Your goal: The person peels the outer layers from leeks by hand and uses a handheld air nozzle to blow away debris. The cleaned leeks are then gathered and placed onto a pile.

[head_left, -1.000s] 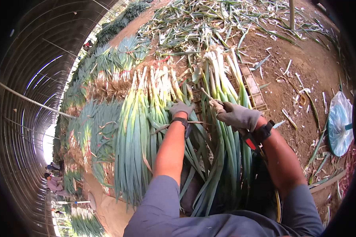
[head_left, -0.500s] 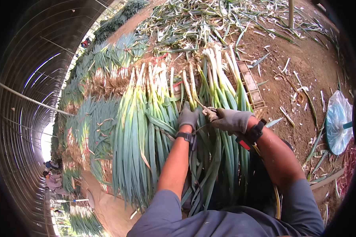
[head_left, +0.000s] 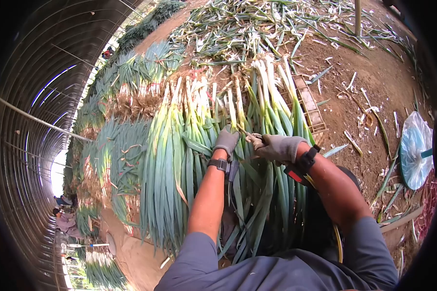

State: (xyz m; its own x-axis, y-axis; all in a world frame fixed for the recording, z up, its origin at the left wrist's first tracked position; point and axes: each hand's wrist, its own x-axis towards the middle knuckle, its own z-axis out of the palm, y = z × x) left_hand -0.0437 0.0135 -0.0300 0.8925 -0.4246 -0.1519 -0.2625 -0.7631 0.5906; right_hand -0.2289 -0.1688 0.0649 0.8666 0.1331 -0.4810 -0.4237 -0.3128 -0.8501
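Note:
My left hand (head_left: 226, 139), in a grey glove, is closed around a green onion (head_left: 232, 110) whose pale root end points away from me. Just to its right, my gloved right hand (head_left: 279, 147) pinches a thin brownish strip (head_left: 244, 131) that reaches toward the held stalk. It looks like an outer leaf, though its far end is partly hidden. A pile of green onions (head_left: 167, 160) lies left of my left hand. Beyond and under my right hand lie more green onions (head_left: 272, 104), white ends away from me.
A tan plastic crate (head_left: 311, 109) shows beneath the right-hand onions. Leaf trimmings (head_left: 243, 29) litter the soil ahead. Tied onion bundles (head_left: 126, 145) stand in rows to the left. A clear plastic bag over something blue (head_left: 416, 153) sits at right. Other people (head_left: 65, 220) are far left.
My left hand has shifted slightly left with the green onion. My right hand has edged left and still pinches the brownish strip.

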